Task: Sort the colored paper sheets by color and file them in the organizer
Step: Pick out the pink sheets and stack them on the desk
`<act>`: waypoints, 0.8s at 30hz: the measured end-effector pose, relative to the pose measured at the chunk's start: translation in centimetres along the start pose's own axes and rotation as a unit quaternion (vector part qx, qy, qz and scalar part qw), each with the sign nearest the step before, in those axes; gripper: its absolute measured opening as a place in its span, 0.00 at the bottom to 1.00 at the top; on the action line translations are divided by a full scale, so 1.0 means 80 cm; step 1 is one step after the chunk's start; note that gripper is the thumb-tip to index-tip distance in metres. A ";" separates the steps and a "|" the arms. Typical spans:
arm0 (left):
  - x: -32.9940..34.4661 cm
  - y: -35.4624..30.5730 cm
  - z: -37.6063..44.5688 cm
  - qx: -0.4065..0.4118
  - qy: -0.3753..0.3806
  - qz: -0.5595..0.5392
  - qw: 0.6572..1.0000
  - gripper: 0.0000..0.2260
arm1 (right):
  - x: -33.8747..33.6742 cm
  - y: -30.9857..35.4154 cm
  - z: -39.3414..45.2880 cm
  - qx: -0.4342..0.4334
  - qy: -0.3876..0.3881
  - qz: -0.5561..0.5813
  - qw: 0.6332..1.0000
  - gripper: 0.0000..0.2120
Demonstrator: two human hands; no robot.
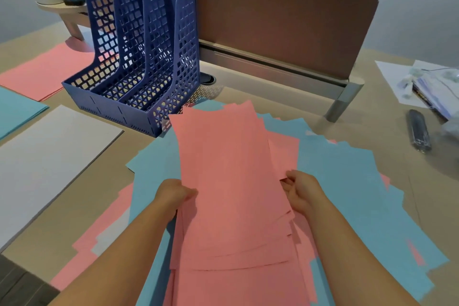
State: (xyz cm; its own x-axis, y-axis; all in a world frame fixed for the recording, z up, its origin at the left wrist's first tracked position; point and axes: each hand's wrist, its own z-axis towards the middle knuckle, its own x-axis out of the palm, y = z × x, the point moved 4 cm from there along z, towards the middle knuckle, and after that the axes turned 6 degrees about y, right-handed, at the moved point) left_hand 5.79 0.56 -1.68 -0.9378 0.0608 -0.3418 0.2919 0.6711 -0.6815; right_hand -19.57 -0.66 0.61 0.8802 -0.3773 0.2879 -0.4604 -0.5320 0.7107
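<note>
Tan desk surface [285, 104] carries the whole job, backed by a brown divider panel [273, 20] along its far edge. At far left stands the blue three-slot organizer [139, 62], all its slots without paper as far as I can see through the mesh.

Current state: I hold a bundle of pink sheets [228, 169] raised over the mixed heap of blue and pink paper [347, 194] at near centre. My left hand [173, 194] pinches the bundle's left edge, and my right hand [300, 191] pinches the right edge, fingers curled round the paper on both sides. The far end of the bundle arches up and fans out unevenly; the corners do not line up.

Sorted stacks lie to the left: a pink stack [47, 69] beside the organizer, a blue stack [17, 109] nearer, and a white stack [49, 161] nearest.

Step in hand, as I judge it: gather the pink sheets and square them.

Procedure I recommend:
1. Keep both pinches near the middle of the long edges so the bundle does not sag.
2. Loosen the grip slightly and tap the near short edge on the surface to align the sheets.
3. Check for stray blue sheets caught between pink ones before moving on.
4. Carry the bundle level to the pink stack, or feed it short edge first into one slot.

Caution: a loose pinch lets inner sheets slide out, and thin paper creases if it meets the slot wall at an angle.
</note>
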 end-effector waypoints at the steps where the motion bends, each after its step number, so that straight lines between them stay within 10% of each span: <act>1: -0.003 0.002 0.004 0.012 -0.013 0.005 1.000 0.09 | -0.004 0.002 -0.004 -0.016 -0.016 -0.003 1.000 0.13; 7: -0.033 0.008 0.019 0.034 -0.080 -0.005 0.996 0.11 | -0.043 0.007 -0.028 -0.085 -0.106 -0.097 0.986 0.11; 16: -0.033 -0.007 0.028 0.047 0.013 0.111 0.993 0.20 | -0.055 -0.054 -0.065 0.099 -0.013 -0.278 0.955 0.11; 24: -0.041 -0.004 0.036 0.044 0.024 0.125 0.991 0.16 | -0.046 -0.017 -0.036 -0.008 -0.098 -0.170 0.981 0.10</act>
State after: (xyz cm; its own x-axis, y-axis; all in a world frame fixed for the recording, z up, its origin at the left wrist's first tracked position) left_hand 9.28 -2.02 -2.20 -0.8408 0.2536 -0.4782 0.5302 0.5638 -0.6333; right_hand -21.83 3.64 0.43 0.9425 -0.3203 -0.0955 -0.1411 -0.6403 0.7550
